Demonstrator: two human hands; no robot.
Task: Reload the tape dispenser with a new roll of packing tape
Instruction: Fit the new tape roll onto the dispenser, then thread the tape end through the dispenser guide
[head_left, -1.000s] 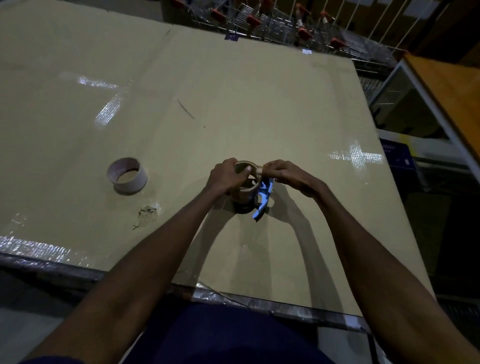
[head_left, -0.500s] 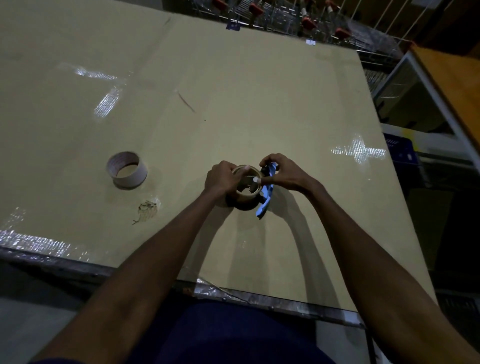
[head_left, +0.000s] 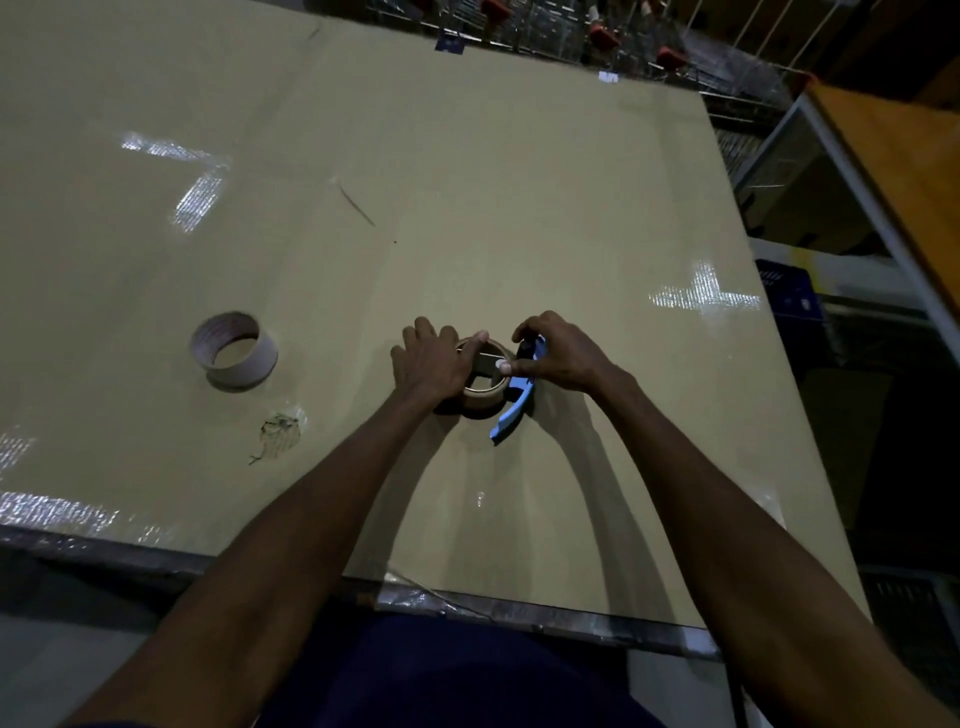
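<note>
At frame centre, the left hand (head_left: 434, 364) cups the brown packing-tape roll (head_left: 485, 387) while the right hand (head_left: 563, 353) pinches the blue plastic dispenser (head_left: 514, 410) beside it: seating appears underway, threading remains.

The table (head_left: 467, 208) is tan with shiny white patches, the tape roll (head_left: 485, 397) is brown, the tape dispenser (head_left: 511, 415) is bright blue, and the empty roll (head_left: 236, 353) is pale brown with thin lines inside.

Matt cardboard table (head_left: 467, 156) (glossy tape patches); blue plastic dispenser (head_left: 511, 415).
</note>
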